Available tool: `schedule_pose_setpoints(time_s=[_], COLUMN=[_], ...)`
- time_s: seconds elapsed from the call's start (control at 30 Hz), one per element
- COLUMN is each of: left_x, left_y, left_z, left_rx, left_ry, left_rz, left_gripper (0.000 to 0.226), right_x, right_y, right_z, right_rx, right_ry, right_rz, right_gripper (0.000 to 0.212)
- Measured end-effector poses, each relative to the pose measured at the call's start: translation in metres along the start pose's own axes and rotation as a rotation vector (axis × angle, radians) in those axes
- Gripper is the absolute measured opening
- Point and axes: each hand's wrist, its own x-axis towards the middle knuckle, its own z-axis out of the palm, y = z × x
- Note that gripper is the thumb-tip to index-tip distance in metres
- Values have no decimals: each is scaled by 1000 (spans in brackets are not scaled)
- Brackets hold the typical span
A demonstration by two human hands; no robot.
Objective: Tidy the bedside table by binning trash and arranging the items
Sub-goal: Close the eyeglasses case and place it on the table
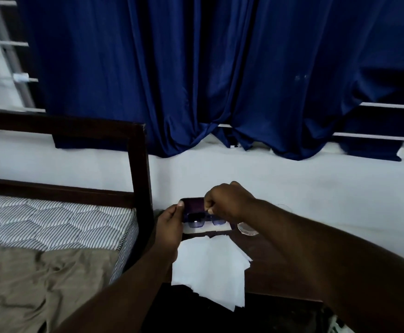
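Both hands meet at the back of the desk [268, 265], by the wall. In the head view, your left hand [169, 224] clamps the end of a dark case [192, 205] between thumb and fingers, while your right hand [227, 200] closes on its other end, above the blue-lensed sunglasses [207, 222]. Keep the case level, lift clear of the lenses, and avoid the glass [246, 229] just beside your right wrist. White papers [208, 267] overhang the near edge; square them next.

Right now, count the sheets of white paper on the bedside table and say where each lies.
At least 2, overlapping: one white sheet nearer the bed, another angled under it toward the right. More may be hidden beneath.
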Motion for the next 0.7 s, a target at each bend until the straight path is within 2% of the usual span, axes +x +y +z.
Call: schedule_pose_setpoints(time_s=[0.17, 0.33, 0.7], left_x=[-14, -30, -59], left_y=[16, 29, 40], left_z=[22, 44, 68], left_rx=[-77, -102, -13], left_ry=[-74, -87, -101], left_rz=[-24, -42, -33], left_gripper=[49, 38, 37], right_x=[-29, -52, -86], right_y=[7, 13, 24], right_z=[-24, -43, -53], right_rx=[13, -7, 78], right_ry=[-12, -39, -37], right_rz=[12, 19, 47], right_gripper=[11, 6, 6])
